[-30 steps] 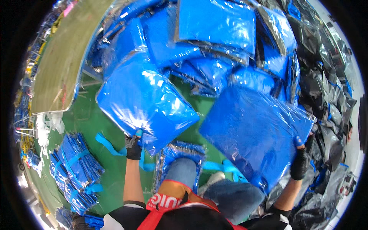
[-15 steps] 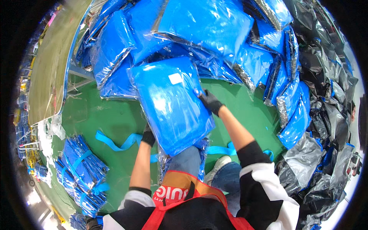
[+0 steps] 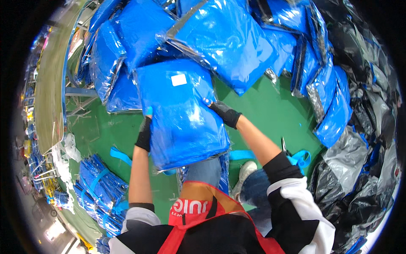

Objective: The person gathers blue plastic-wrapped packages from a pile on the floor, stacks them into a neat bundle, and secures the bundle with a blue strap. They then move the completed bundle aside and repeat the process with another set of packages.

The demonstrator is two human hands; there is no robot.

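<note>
Bare green floor (image 3: 270, 114) lies open right of the held blue packet (image 3: 179, 114), between it and the right-hand blue packets (image 3: 330, 106); ahead, stacked blue packets (image 3: 220, 38) wall off the way — no gap; left, a narrower floor strip runs toward the bundled blue straps (image 3: 99, 186); black bags (image 3: 363, 186) crowd the far right.

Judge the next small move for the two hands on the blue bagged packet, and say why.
Probably a short push forward to lay the blue packet onto the heap of blue packets ahead. The left hand grips its left edge and the right hand its right edge, its near end is over the knees, and its far end already overlaps the pile.
</note>
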